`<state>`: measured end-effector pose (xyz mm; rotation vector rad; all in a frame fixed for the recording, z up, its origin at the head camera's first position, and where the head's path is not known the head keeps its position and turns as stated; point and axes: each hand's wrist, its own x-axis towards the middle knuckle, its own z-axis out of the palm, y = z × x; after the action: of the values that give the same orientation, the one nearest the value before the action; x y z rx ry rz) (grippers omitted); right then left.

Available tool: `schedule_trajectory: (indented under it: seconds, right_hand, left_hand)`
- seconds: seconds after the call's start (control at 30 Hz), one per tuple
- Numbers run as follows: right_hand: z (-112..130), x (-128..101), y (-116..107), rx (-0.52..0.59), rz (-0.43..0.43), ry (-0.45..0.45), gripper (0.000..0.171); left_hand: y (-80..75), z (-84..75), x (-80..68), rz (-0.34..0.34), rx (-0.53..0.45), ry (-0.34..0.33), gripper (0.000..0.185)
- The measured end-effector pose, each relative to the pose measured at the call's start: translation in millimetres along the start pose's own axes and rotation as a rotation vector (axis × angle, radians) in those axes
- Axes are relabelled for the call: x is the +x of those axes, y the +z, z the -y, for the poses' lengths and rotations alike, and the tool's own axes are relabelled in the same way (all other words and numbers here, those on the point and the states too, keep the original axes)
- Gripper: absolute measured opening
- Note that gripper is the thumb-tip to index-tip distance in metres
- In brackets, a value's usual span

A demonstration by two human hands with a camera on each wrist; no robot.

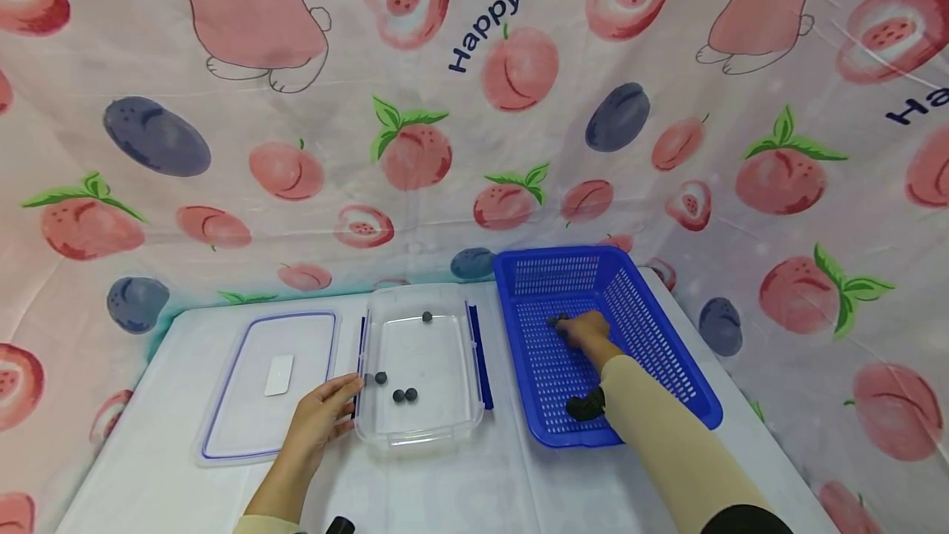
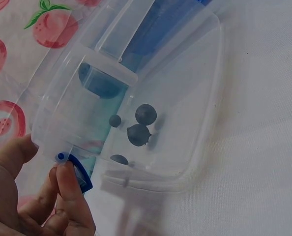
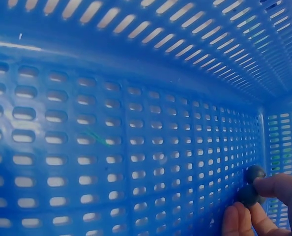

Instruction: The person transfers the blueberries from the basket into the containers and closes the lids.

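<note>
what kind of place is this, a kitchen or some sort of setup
Probably a staged tabletop setup, not a kitchen: a fruit-print cloth hangs as backdrop, and the white table bears only a clear container, its lid and a blue basket.

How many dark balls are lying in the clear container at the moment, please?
4. One dark ball lies near the far wall of the clear container; one by the left wall; a touching pair toward the near end. None looks hidden.

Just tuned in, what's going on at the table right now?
A person's left hand holds the near left edge of a clear plastic container with four small dark balls inside. The right hand is down in the blue basket, pinching more dark balls on its floor. The container's lid lies flat to the left.
</note>
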<state>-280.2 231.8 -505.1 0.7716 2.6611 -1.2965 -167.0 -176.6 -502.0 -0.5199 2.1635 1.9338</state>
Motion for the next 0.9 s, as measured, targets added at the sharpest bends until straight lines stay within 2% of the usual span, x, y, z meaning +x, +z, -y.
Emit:
schedule_trajectory:
  seconds: [0.3,0.47,0.63,0.9]
  right_hand:
    - [-3,4,0,0.042,0.017,0.04,0.041]
    - [-6,7,-2,0.22,0.09,0.083,0.044]
    - [-4,7,-8,0.443,0.185,0.147,0.034]
    - [1,4,-19,0.577,0.299,0.205,0.021]
  left_hand:
    - [-0.4,-0.4,-0.4,-0.008,0.001,-0.008,0.056]
    - [0.1,-2.0,-1.7,-0.01,-0.004,-0.01,0.058]
    - [0.1,-1.9,-0.5,-0.003,0.0,-0.008,0.058]
    - [-1.0,0.0,2.0,0.004,0.0,-0.015,0.058]
